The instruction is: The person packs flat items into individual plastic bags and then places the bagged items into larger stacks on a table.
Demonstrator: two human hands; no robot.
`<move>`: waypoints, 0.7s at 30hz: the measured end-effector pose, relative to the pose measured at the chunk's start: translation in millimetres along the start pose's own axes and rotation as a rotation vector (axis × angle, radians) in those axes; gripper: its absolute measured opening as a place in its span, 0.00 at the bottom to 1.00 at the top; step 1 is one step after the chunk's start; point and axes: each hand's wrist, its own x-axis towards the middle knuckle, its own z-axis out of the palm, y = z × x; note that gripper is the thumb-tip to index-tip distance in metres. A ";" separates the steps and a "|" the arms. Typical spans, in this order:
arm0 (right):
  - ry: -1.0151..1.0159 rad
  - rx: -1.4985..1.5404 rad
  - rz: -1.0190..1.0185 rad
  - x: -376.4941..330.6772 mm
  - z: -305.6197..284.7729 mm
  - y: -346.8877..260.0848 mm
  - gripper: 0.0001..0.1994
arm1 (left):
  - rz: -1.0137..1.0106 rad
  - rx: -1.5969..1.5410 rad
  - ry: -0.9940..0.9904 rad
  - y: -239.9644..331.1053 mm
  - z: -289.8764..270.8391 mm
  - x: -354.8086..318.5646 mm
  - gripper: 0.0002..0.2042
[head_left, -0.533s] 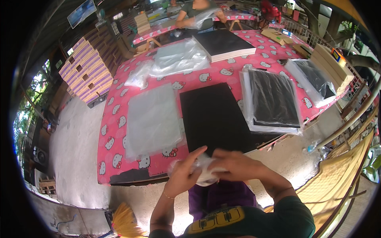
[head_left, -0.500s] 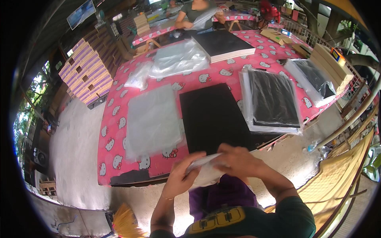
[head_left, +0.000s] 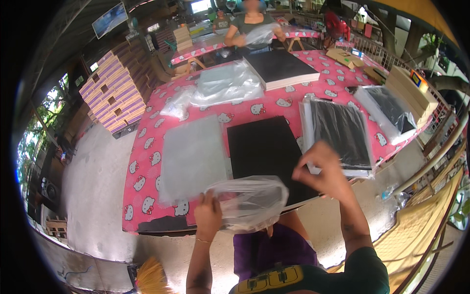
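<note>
Holding a clear plastic bag by its near-left edge, the left hand is closed in a pinch on the film, so the bag balloons out to its right with the mouth side loose. The right hand is raised just right of the bag, fingers half-curled and thumb out, gripping nothing that shows; it cannot be told whether it touches the film.

Bag hangs over the near edge of the pink patterned table, partly covering the black flat sheet lying just ahead of both hands, probably so bag and sheet line up.

Ahead-left of the left hand: a flat stack of clear bags, within easy reach. Ahead-right of the right hand: a pile of bagged black sheets, apparently the done side.

Far across the table, another person handles plastic film, beside a stack of black sheets.
</note>
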 end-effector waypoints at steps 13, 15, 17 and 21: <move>0.623 -0.396 -0.646 221.0 -20.3 -41.9 0.10 | -0.083 0.036 0.327 -78.5 32.6 -22.2 0.08; 0.562 -0.434 -0.635 241.3 -3.5 -13.1 0.10 | -0.116 0.063 0.278 -75.8 33.5 -20.1 0.07; 0.568 -0.363 -0.654 240.3 2.9 -26.5 0.12 | -0.124 0.075 0.278 -77.8 29.8 -19.4 0.06; 0.599 -0.379 -0.670 236.2 15.6 -61.4 0.10 | -0.085 0.054 0.326 -82.0 26.9 -24.6 0.05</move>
